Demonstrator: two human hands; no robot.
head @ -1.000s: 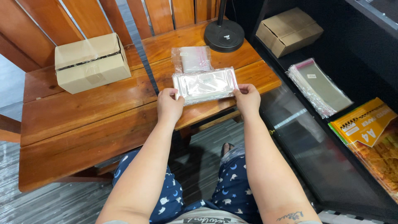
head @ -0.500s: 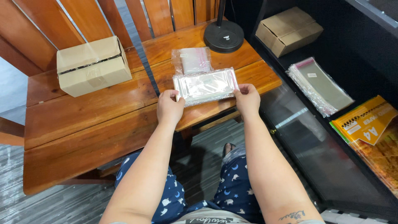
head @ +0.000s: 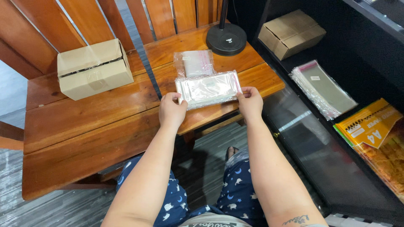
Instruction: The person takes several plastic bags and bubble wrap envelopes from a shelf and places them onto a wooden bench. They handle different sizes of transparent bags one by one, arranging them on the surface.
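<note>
Head view: we look down at the left hand [head: 171, 110] and the right hand [head: 250, 102], each pinching one short end of a clear plastic bag [head: 208, 88] that lies flat on the wooden table [head: 84, 126]. On both hands the fingers are curled in and closed on the bag's edge, thumbs on top; the bag stretches between them, near the table's front edge. Just behind it, touching or nearly so, we see a smaller clear zip bag [head: 194, 63] with a pinkish strip. Further back stands a black round lamp base [head: 226, 39]. Well to the left sits a taped cardboard box [head: 93, 68]. To the right, on the dark shelf [head: 311, 138], lie a stack of clear sleeves [head: 322, 88], an open cardboard box [head: 291, 33] and a yellow paper pack [head: 368, 124]. Below the table we see the person's legs in blue patterned trousers [head: 240, 193].
</note>
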